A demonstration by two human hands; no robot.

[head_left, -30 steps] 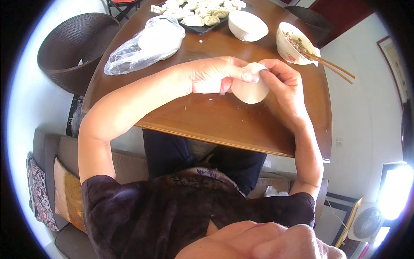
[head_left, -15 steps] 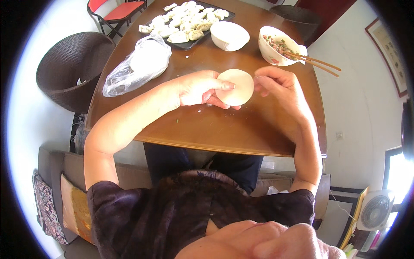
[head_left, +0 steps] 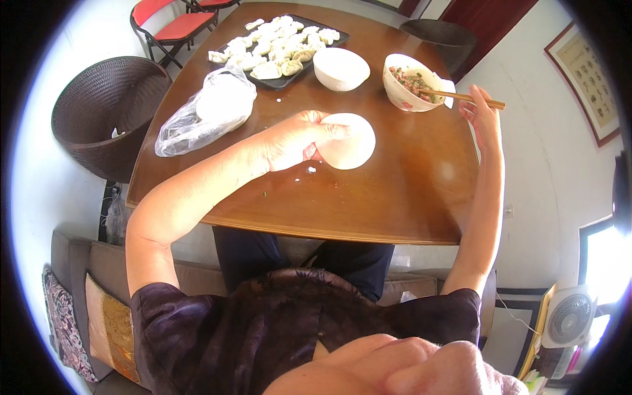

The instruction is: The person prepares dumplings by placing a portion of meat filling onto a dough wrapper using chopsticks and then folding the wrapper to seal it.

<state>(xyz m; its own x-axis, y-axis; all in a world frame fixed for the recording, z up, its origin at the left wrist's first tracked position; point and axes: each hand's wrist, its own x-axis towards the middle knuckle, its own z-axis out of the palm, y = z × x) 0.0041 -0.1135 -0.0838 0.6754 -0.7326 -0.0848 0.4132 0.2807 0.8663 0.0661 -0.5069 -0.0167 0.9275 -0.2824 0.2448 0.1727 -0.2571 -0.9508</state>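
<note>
A round, pale dumpling wrapper (head_left: 353, 141) is held by its left edge in my left hand (head_left: 296, 139), thumb on top, above the middle of the table. My right hand (head_left: 484, 118) reaches to the right side, its fingers closed around the wooden chopsticks (head_left: 449, 97). Their tips rest in a white bowl (head_left: 399, 99) of meat filling (head_left: 411, 81) with green bits. Left of that bowl stands another white bowl (head_left: 341, 71), its inside pale. Farther back, a dark tray (head_left: 284, 80) bears several folded dumplings (head_left: 266, 70).
A clear plastic bag (head_left: 181, 131) with something white in it lies on the table's left. Small white crumbs dot the brown tabletop (head_left: 368, 204). Dark woven chairs (head_left: 99, 148) stand at the left and far right, and a red folding chair (head_left: 181, 25) behind.
My right hand has left the wrapper's side, moved right and taken hold of the chopsticks. The wrapper stays in my left hand. The whole view has shifted slightly.
</note>
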